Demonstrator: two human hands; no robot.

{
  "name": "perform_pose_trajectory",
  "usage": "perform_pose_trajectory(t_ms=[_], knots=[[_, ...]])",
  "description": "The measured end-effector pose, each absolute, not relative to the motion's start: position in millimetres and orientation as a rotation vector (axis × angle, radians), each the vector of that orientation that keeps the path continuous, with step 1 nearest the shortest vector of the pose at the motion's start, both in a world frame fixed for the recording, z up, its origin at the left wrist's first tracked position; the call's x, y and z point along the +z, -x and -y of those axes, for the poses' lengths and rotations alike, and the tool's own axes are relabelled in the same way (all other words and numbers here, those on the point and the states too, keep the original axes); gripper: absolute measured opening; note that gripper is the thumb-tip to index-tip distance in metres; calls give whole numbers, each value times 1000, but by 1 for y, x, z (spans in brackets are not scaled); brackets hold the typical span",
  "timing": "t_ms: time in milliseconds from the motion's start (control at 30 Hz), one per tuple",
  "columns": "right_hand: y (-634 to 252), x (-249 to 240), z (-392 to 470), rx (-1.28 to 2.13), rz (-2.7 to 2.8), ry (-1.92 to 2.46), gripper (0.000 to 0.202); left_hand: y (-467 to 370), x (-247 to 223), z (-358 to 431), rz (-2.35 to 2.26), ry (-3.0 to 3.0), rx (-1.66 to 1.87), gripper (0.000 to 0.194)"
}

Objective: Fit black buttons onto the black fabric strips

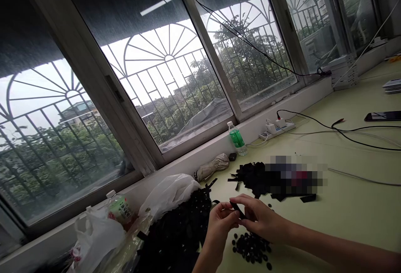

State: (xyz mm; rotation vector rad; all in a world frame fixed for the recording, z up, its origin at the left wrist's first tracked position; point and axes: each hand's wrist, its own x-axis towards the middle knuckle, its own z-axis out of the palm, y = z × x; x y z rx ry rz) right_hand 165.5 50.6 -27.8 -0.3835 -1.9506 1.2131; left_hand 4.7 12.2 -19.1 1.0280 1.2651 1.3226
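Observation:
Both hands meet over the table, holding a short black strip (238,210) between them. My left hand (222,218) pinches one end, its fingers curled. On the other end, my right hand (258,216) grips with thumb and fingertips. Below the hands lies a small heap of round black button-like pieces (250,248). To the left spreads a large pile of black pieces (178,231) dotted with small shiny specks. Beyond my hands sits another pile of black strips (253,177), partly blurred out.
Along the window sill stand a green-labelled water bottle (237,139), a folded umbrella-like bundle (213,166), a drink bottle (120,210) and white plastic bags (100,233). A power strip (277,129), black cables (316,118) and a phone (384,116) lie at the back right.

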Motion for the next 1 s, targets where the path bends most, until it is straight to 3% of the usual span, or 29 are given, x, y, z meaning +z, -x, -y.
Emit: perform_pose_trajectory(t_ms=[367, 633, 1000], knots=[[-166, -26, -49, 1146, 1979, 431, 41, -6, -14, -9, -1333, -1110, 1282, 29], [-167, -25, -49, 1015, 2048, 533, 22, -5, -13, -8, -1422, -1137, 1325, 24], [-171, -40, -57, 766, 2439, 565, 15, -7, -9, -5, -1477, -1159, 1373, 15]])
